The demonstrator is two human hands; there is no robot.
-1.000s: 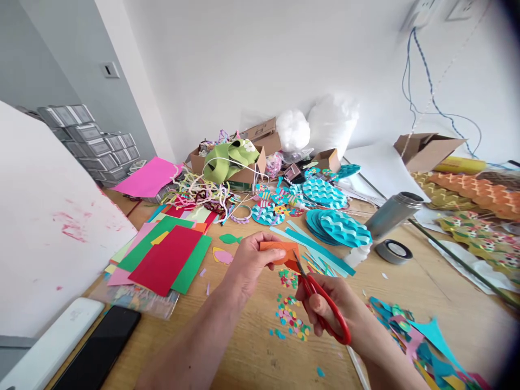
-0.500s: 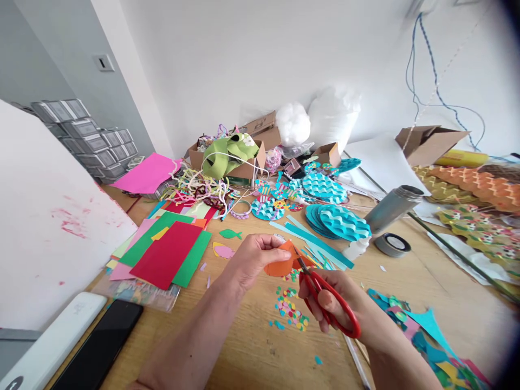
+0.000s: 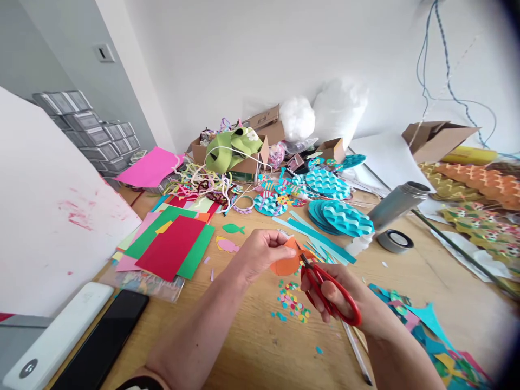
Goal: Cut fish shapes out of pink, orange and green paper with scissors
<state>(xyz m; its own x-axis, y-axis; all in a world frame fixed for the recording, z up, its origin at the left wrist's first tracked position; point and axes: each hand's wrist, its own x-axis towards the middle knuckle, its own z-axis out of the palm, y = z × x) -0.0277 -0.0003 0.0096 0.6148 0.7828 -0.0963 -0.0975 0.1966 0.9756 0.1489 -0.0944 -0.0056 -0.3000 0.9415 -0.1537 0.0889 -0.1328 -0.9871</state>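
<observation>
My left hand [image 3: 268, 250] pinches a piece of orange paper [image 3: 286, 264] between thumb and fingers above the table. Red-handled scissors [image 3: 333, 290] are gripped in my right hand [image 3: 331, 295], with fingers through the loops. Their dark blades meet the right edge of the orange paper. Below the paper lie many small coloured paper dots [image 3: 294, 306]. Left of my left hand are a green paper fish [image 3: 233, 228] and a pink and yellow paper fish [image 3: 227, 245].
Coloured paper sheets [image 3: 170, 246] and a black phone [image 3: 101, 338] lie at left. Behind are blue wavy discs [image 3: 347, 218], a small white bottle [image 3: 359, 245], a steel flask [image 3: 398, 206] and a tape roll [image 3: 395, 241]. Paper scraps [image 3: 430, 325] pile at right.
The camera view has shifted slightly. The scissors stay at the orange paper, and the strip to the right of the cut has changed its angle a little.
</observation>
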